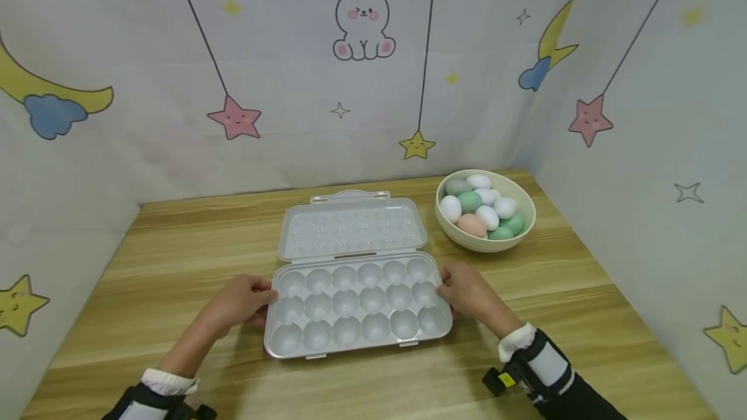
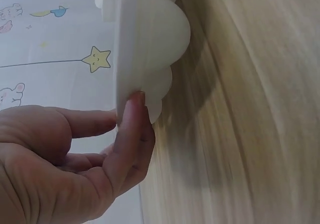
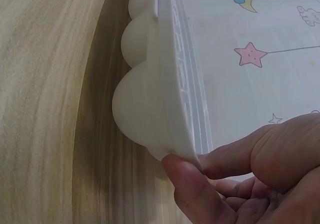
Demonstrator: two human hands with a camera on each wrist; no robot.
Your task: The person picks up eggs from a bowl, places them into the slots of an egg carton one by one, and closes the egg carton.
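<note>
Head: we looked forward and down over the table [image 1: 175,245] toward the papered walls | left wrist: we sat very close at the egg tray's [image 2: 150,44] left edge | right wrist: equally close at its right edge | shared: tray, tabletop.

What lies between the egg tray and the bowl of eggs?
Only bare wooden table shows between the egg tray and the bowl; the right hand holds the tray's near edge. Head view shows it.
</note>
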